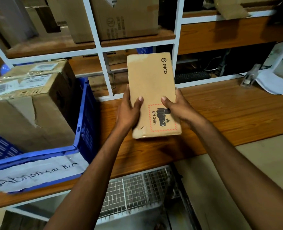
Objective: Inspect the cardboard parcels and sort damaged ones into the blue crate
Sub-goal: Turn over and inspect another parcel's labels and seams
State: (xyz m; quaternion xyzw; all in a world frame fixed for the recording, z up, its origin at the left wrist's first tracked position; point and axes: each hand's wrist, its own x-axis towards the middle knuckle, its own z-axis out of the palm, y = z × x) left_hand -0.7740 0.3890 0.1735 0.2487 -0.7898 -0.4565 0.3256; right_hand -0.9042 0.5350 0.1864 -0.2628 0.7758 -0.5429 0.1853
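Observation:
A slim brown cardboard parcel [151, 83] marked PICO and UN 3481 is held above the wooden counter, long side pointing away from me. My left hand [129, 110] grips its near left edge and my right hand [176, 107] grips its near right edge, thumbs on top. The parcel's near left corner looks dented and scuffed. On the left stands the blue crate [84, 117] labelled "Abnormal Bin". Inside it sits a large cardboard box [29, 103] with a torn side.
The wooden counter [228, 113] runs to the right, with papers and a metal clip [252, 75] at its far right. White shelving [104, 47] behind holds more cardboard boxes [124, 19]. A wire-mesh rack [137, 188] lies below the counter edge.

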